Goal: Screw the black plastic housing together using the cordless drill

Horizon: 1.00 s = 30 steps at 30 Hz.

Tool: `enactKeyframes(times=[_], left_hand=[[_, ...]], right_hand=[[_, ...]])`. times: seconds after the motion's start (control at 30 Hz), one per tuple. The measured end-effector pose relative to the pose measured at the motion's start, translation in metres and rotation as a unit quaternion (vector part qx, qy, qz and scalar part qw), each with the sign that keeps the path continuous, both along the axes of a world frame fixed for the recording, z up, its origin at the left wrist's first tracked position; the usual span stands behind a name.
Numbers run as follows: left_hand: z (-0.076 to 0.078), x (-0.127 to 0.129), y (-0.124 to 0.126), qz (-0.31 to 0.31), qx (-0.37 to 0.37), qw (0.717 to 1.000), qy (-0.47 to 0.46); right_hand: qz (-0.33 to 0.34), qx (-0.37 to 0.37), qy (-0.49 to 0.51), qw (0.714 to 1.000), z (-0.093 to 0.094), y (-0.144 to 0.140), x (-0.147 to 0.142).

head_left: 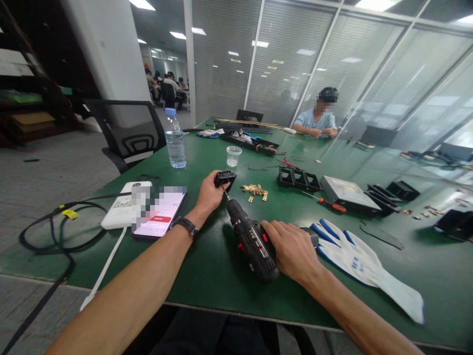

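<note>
My left hand (pixel 209 194) grips a small black plastic part (pixel 225 178) just above the green table (pixel 207 276). A black cordless screwdriver (pixel 251 239) lies in my right hand (pixel 293 249), its bit tip pressed against the underside of that part. A dark watch sits on my left wrist. A small heap of brass metal pieces (pixel 254 191) lies right of the part.
A phone (pixel 158 213) and a white power bank (pixel 123 211) lie at left with black cables (pixel 55 231). White and blue gloves (pixel 364 266) are at right. Farther off are a water bottle (pixel 175 139), a plastic cup (pixel 233 156), black frames (pixel 298 178), a red-handled screwdriver (pixel 330 204) and a seated person (pixel 318 121).
</note>
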<state>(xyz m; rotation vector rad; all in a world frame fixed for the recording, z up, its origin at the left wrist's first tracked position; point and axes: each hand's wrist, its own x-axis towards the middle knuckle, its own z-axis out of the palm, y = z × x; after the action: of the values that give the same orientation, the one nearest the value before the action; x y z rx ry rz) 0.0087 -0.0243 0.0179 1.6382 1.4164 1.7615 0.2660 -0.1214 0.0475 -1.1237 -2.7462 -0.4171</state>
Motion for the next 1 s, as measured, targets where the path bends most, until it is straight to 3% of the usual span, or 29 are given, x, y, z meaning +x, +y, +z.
enactKeyframes(times=[0.63, 1.0], left_hand=[[0.0000, 0.0005, -0.0007, -0.017, -0.038, 0.998, -0.041], [-0.0007, -0.0007, 0.0002, -0.007, -0.019, 1.000, -0.005]], right_hand=[[0.004, -0.008, 0.010, 1.000, -0.0011, -0.0009, 0.0014], [-0.002, -0.012, 0.002, 1.000, 0.0014, -0.0013, 0.0002]])
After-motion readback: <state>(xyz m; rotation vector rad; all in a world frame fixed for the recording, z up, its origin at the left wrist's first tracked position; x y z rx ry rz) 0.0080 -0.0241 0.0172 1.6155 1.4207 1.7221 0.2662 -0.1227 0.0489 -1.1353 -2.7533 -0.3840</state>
